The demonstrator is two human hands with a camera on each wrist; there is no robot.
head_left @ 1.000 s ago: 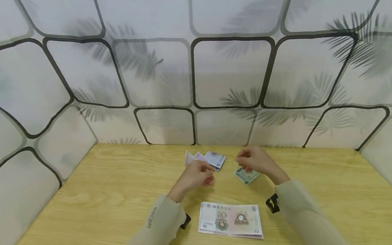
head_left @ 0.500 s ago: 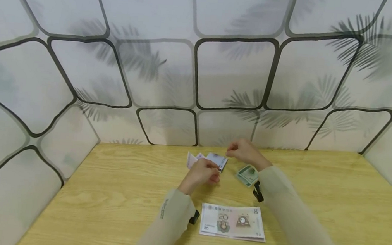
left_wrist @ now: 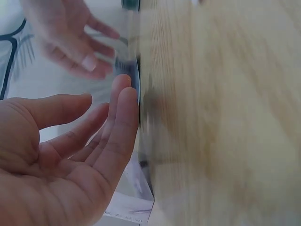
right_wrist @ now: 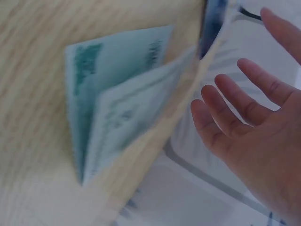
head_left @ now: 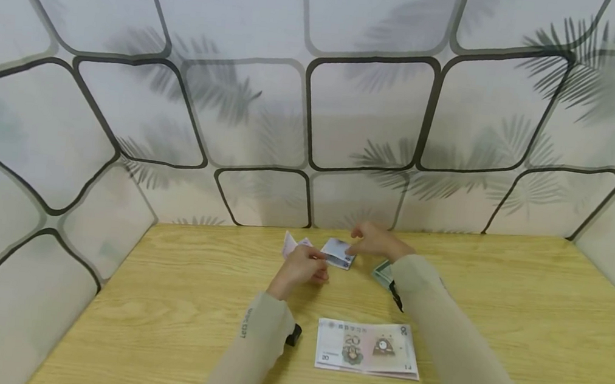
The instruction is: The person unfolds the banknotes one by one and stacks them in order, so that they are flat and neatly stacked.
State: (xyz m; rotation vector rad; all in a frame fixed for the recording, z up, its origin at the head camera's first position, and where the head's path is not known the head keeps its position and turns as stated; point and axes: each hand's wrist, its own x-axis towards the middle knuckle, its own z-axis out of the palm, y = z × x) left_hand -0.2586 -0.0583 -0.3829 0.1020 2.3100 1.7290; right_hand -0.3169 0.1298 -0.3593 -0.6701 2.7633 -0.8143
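Blue note: folded, lying near the far edge of the worktop, between the two hands. The right hand is at its right edge, fingertips directed down and toward it; whether they touch the paper cannot be determined. The left hand is just short of its near left corner, on the person's side.

Left hand: unclenched, fingers extended with a slight bend, thumb set apart, gripping nothing. Right hand: fingers relaxed and spread, likewise gripping nothing; the right wrist view shows the bare palm.

Violet note: folded, with a flap standing up, immediately beyond and left of the left hand, which covers part of it in the head view.

Green note: folded, below the right hand and partly covered by the right sleeve in the head view. The right wrist view shows its upper fold lifted clear of the lower part.

20 notes: flat, nearest the person, between the forearms and well apart from both hands; an edge of paper shows beneath the top one.

Backdrop: pale, with dark outlined panels and leaf shapes, standing behind the worktop.
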